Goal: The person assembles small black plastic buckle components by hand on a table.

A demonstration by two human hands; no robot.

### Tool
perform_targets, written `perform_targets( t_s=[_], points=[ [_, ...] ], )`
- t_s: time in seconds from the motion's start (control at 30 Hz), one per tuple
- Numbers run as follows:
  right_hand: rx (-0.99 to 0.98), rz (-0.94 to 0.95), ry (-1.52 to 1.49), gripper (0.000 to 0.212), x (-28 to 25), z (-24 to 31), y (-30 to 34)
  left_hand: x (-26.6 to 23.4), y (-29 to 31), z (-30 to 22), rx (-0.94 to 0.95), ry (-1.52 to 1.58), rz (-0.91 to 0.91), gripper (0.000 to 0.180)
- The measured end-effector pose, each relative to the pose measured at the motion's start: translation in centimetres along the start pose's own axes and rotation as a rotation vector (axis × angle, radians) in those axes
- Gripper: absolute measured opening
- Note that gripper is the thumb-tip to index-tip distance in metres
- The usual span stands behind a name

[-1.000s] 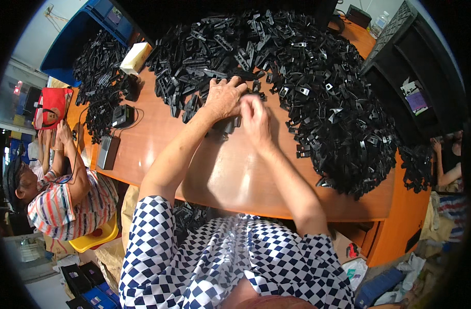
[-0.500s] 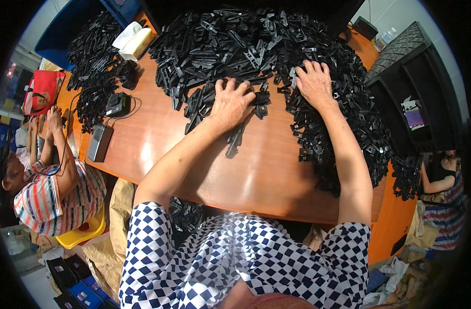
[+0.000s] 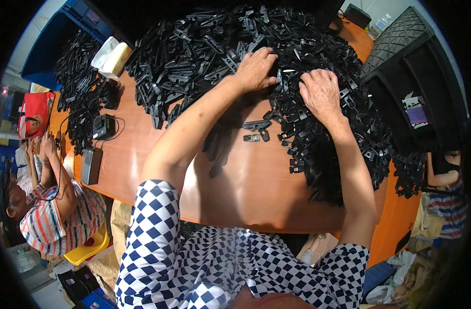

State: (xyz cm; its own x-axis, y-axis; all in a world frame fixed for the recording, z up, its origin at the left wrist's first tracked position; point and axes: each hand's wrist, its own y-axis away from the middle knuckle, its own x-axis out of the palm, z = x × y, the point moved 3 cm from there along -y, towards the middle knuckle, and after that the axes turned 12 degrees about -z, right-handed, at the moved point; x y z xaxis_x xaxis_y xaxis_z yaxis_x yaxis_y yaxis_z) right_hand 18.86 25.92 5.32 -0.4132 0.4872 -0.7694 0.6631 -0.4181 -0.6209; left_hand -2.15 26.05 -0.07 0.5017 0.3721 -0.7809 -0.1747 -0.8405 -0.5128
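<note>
A heap of long black plastic pieces (image 3: 179, 67) covers the far part of the table. My left hand (image 3: 255, 71) reaches over its inner edge, thumb and fingers apart, with the fingertips among the pieces. To the right lies a heap of small black plastic clips (image 3: 359, 139). My right hand (image 3: 320, 95) rests on this second heap with bent fingers; whatever lies under them is hidden. Between my hands and the near edge, a few loose black pieces (image 3: 257, 125) lie on the brown wooden table (image 3: 246, 180).
At the left are a blue bin (image 3: 45, 56), a tissue pack (image 3: 112, 57), a small black device (image 3: 103, 127) with a cable, and a black box (image 3: 91, 166). A black crate (image 3: 421, 98) stands at right. A co-worker in a striped top (image 3: 65, 216) sits at left.
My left hand has moved away from me and to the right, onto the heap. Long pieces near it have left the middle of the table. My right hand's fingers have bent more.
</note>
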Motion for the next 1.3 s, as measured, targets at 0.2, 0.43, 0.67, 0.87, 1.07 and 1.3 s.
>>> perform_targets(
  t_s=[0.2,0.43,0.67,0.87,1.07,1.3],
  points=[
    [0.006,-0.018,-0.048,0.014,0.1,0.3,-0.6,2.7,-5.1,0.7,-0.103,0.007,0.36,0.097],
    [0.045,0.039,-0.054,0.021,0.4,-0.2,0.0,3.2,-4.4,-0.8,-0.141,-0.025,0.427,0.095],
    [-0.021,0.03,0.075,0.042,1.1,0.5,-0.4,3.9,-4.8,-1.2,-0.291,-0.101,0.442,0.103],
    [0.016,0.116,0.08,0.039,1.3,0.5,-0.1,3.5,-4.7,-0.4,-0.269,-0.067,0.574,0.105],
    [0.003,0.089,0.09,0.036,1.3,0.8,-0.5,4.8,-3.6,-1.8,-0.353,-0.124,0.369,0.094],
    [0.033,0.14,0.091,0.029,1.2,0.5,-0.1,4.9,-5.1,-3.8,-0.284,-0.318,0.56,0.08]
  ],
)
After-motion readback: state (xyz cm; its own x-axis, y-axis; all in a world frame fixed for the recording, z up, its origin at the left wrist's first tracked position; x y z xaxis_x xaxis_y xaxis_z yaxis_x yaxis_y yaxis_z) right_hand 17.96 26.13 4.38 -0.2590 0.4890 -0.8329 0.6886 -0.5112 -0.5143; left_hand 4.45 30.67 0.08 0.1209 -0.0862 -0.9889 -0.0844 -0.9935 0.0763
